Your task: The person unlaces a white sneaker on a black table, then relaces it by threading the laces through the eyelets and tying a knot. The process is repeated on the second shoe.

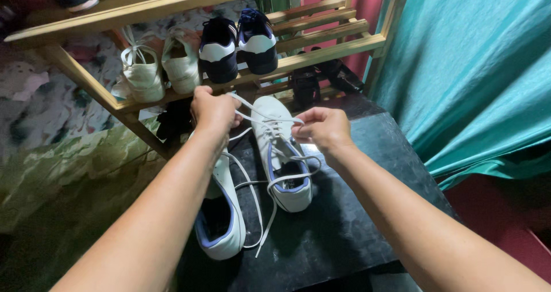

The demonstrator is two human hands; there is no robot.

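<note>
Two hands: both reach forward over a pair of white shoes, well apart from each other, each closed on a stretch of lace.
Left hand (213, 109): fingers curled into a loose fist, gripping one end of the white lace (265, 118) just above the toe end of the shoes.
Right hand (325, 128): thumb and fingers pinched on the other run of the same lace, at the right of the shoe's lacing.
Lace: stretched taut between the two hands; more of it hangs in loose loops below them, trailing down between the shoes.
Right shoe (282, 154): white with a blue-edged collar, lying directly under and between the hands, toe pointing away.
Left shoe (221, 217): same kind, beneath the left forearm, nearer the person than the other.
Surface (344, 223): dark slab under both shoes and below both wrists.
Wooden rack (321, 51): just beyond the hands, slatted shelves.
Cream shoes (158, 68): on the rack, beyond and left of the left hand.
Dark shoes (238, 42): on the same shelf, straight beyond the left hand.
Teal curtain (476, 68): hanging to the right of the right hand.
</note>
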